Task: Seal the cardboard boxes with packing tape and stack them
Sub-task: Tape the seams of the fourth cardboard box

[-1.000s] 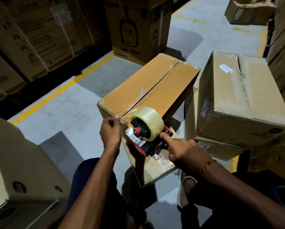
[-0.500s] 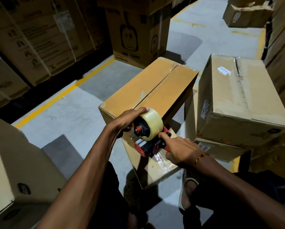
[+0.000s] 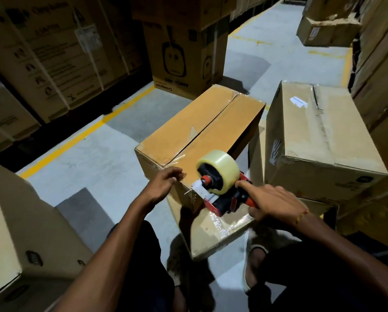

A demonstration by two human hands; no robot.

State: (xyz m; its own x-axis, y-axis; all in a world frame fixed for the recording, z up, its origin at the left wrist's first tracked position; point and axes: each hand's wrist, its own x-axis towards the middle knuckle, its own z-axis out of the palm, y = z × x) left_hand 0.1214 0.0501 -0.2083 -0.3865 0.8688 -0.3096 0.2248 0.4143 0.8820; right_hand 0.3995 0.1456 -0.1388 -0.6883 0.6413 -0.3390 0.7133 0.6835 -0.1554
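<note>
A tan cardboard box (image 3: 202,129) lies in front of me on top of a lower box (image 3: 213,235), its flaps closed along a center seam. A red and black tape dispenser (image 3: 224,197) with a clear tape roll (image 3: 222,165) sits at the box's near edge. My right hand (image 3: 271,201) grips the dispenser handle, index finger stretched along it. My left hand (image 3: 163,183) rests on the near corner of the box, fingers curled at the tape end; whether they pinch the tape is unclear.
A taped box (image 3: 323,140) stands to the right on another box. Large printed cartons (image 3: 184,57) fill the back and left. A pale box (image 3: 19,221) is at my near left. A yellow line (image 3: 87,134) crosses the grey floor. My knees and sandal (image 3: 253,262) are below.
My left hand slid from the tape roll leftward to the box's near corner. The dispenser shifted slightly right along the near edge. My view moved closer to the box.
</note>
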